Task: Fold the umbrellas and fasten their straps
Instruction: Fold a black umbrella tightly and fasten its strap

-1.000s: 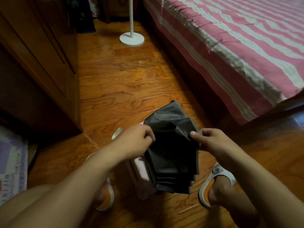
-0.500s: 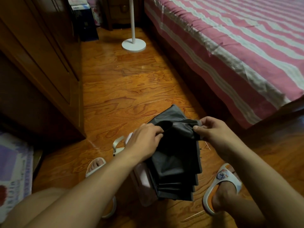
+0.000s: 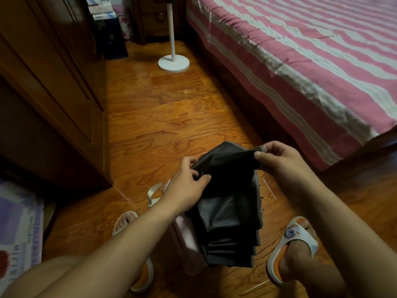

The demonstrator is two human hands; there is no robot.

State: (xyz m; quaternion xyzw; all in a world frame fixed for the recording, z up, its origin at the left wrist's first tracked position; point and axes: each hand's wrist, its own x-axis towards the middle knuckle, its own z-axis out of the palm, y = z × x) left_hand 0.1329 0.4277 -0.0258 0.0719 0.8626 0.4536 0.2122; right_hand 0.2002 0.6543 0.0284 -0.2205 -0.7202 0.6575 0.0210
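Black umbrella (image 3: 229, 207), canopy in flat pleats, hangs between my hands above the floor (image 3: 163, 117). My left hand (image 3: 187, 190) grips the folds at the upper left; my right hand (image 3: 279, 162) pinches a strap end at the top right. A pink umbrella (image 3: 184, 235) lies below, between my sandals (image 3: 298, 235). Striped bed (image 3: 300, 61) right, wardrobe (image 3: 53, 82) left, white stand (image 3: 173, 61) far.

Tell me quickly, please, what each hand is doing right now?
Left hand: fingers curled, gripping the dark umbrella canopy fabric.
Right hand: pinching the umbrella's upper fabric edge between thumb and fingers.
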